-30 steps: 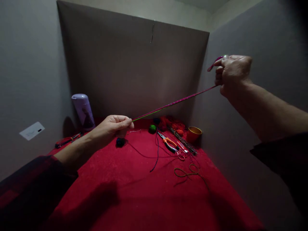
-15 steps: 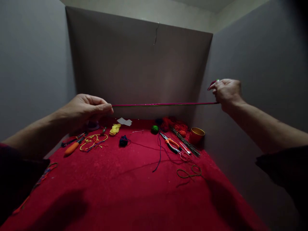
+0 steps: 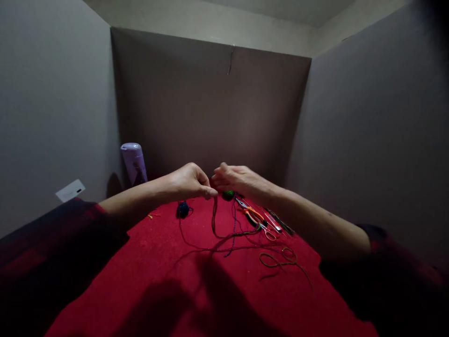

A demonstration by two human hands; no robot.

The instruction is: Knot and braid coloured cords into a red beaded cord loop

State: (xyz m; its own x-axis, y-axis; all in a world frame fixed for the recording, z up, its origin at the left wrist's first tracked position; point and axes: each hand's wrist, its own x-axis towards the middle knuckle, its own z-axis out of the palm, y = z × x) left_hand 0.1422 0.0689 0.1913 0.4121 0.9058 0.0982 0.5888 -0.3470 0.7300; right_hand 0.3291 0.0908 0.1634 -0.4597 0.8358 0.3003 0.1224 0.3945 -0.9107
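My left hand (image 3: pixel 189 181) is closed, thumb and fingers pinching the doubled yarn (image 3: pixel 213 217). From this pinch the strands, dark red and green, hang slack and curve off to the right above the red cloth. My right hand (image 3: pixel 242 180) is beside it, fingertips almost meeting the left ones, its fingers curled together with a bit of dark red yarn at their tips. The grip of those fingers is partly hidden. Behind the hands, a green ball of yarn (image 3: pixel 228 195) shows in part.
On the red cloth (image 3: pixel 150 267) lie a dark blue yarn bundle (image 3: pixel 183 209), orange-handled pliers (image 3: pixel 255 217), small scissors (image 3: pixel 270 235) and a looped brown cord (image 3: pixel 277 262). A purple bottle (image 3: pixel 133 161) stands at the back left. Grey panels enclose three sides.
Both hands have come together at the middle from wide apart. The yarn, stretched taut between them before, now hangs slack. The view has shifted slightly, and the purple bottle is now uncovered.
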